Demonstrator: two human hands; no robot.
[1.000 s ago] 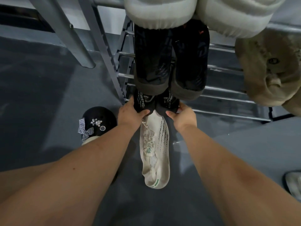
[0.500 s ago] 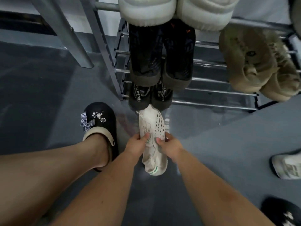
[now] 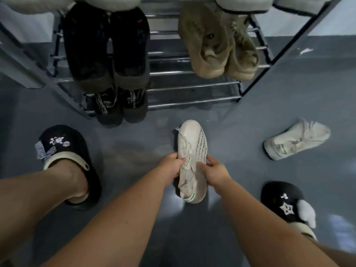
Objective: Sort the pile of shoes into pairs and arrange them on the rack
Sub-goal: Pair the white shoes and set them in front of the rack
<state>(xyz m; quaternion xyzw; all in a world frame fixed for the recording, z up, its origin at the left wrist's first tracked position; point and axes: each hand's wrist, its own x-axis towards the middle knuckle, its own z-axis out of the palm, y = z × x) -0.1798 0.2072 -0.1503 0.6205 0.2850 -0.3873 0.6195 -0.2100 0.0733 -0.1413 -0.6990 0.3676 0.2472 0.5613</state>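
A white knit sneaker (image 3: 192, 143) with black dotted lines and a green heel mark is held over the grey floor, toe toward the rack. My left hand (image 3: 170, 167) grips its left side and my right hand (image 3: 216, 174) grips its right side at the laces. Its white mate (image 3: 294, 141) lies on its side on the floor to the right. The metal rack (image 3: 192, 85) stands ahead. A black pair (image 3: 117, 106) sits on its lowest tier at the left, a larger dark pair (image 3: 106, 45) above it, and a tan pair (image 3: 217, 47) to the right.
My feet wear black clogs with charms, one at the left (image 3: 63, 151) and one at the lower right (image 3: 285, 203). Pale padded shoes (image 3: 244, 3) sit on the top tier. The lowest tier's bars are bare to the right of the black pair.
Both hands left the black pair on the lowest tier and took hold of the white sneaker. The view swung right, bringing the second white sneaker and my right foot into sight.
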